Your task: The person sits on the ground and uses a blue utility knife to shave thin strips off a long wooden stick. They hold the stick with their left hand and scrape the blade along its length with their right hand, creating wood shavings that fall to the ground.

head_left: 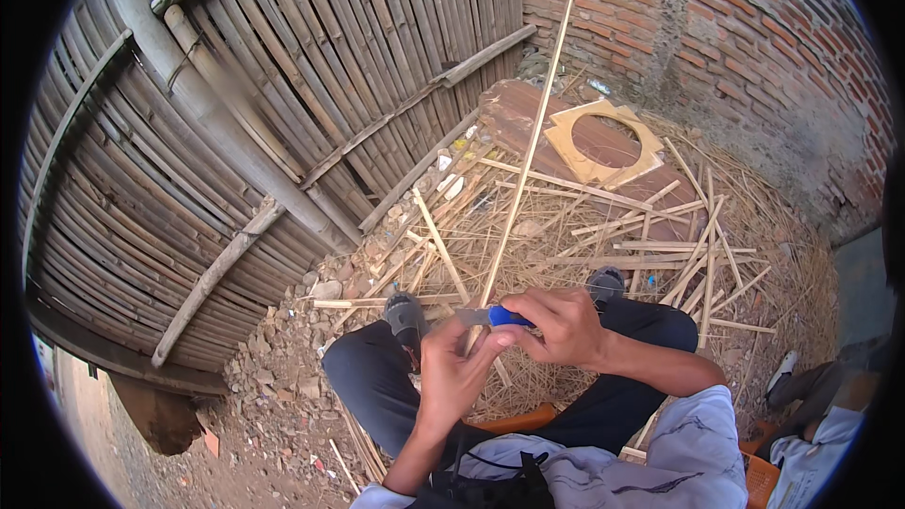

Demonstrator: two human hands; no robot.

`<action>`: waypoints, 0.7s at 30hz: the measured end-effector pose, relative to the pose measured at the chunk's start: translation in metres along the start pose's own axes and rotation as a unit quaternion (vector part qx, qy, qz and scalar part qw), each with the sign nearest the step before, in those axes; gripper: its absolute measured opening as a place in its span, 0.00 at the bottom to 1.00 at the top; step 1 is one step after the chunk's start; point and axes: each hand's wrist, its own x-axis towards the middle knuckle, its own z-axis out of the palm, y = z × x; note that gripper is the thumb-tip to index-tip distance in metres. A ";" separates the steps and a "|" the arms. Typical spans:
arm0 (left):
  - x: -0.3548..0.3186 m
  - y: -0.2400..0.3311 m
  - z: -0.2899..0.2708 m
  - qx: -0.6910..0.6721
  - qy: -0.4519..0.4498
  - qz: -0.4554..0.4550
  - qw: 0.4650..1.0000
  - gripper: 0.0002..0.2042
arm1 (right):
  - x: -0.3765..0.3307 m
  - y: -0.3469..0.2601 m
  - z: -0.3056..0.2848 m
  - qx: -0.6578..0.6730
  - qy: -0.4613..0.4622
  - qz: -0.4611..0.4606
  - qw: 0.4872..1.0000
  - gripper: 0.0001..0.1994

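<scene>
In my right hand [566,328] is a knife with a blue handle [510,317], its grey blade [471,317] pointing left. My left hand [449,375] is closed around the near end of a long, thin bamboo strip [524,184]. The strip slants up and away past the top of the view. The blade lies across the strip beside my left fingers, and my left thumb reaches toward the knife handle. Exactly how the blade's edge meets the strip is hidden by my fingers.
Cut bamboo pieces [698,269] and shavings [556,226] litter the ground between my feet and beyond. A square frame with a round hole [563,139] lies on a brown board [514,113]. A bamboo fence [255,66] stands left, a brick wall [622,9] behind. Another person [820,405] sits at right.
</scene>
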 end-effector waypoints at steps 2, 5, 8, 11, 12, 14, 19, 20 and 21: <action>0.000 -0.003 0.000 0.026 -0.002 0.001 1.000 0.17 | 0.001 -0.001 0.001 0.004 0.010 0.000 1.000 0.14; 0.001 -0.002 0.003 0.036 0.014 0.003 0.999 0.16 | 0.001 -0.001 0.002 0.004 0.014 0.004 1.000 0.13; 0.002 0.000 0.010 0.017 0.037 0.012 0.999 0.15 | 0.002 -0.004 -0.002 0.005 0.000 0.010 1.000 0.13; 0.003 0.000 0.007 0.049 0.030 -0.002 0.998 0.14 | 0.002 -0.003 -0.002 0.002 -0.003 0.016 1.000 0.12; 0.003 0.000 0.006 0.070 0.022 -0.011 0.997 0.14 | 0.002 -0.002 -0.002 -0.003 -0.006 0.020 1.000 0.13; 0.004 -0.004 0.006 0.093 0.031 0.015 0.995 0.13 | 0.002 -0.002 -0.003 -0.012 -0.014 0.023 1.000 0.13; 0.001 0.010 0.005 0.168 0.012 0.019 0.986 0.16 | 0.007 0.015 -0.005 -0.047 0.079 0.047 0.995 0.14; -0.004 0.011 0.008 0.165 0.026 0.022 0.986 0.18 | 0.012 0.023 -0.013 -0.051 0.080 0.064 0.993 0.14; -0.008 0.012 0.009 0.162 0.039 0.026 0.986 0.19 | 0.019 0.033 -0.023 -0.055 0.081 0.080 0.992 0.14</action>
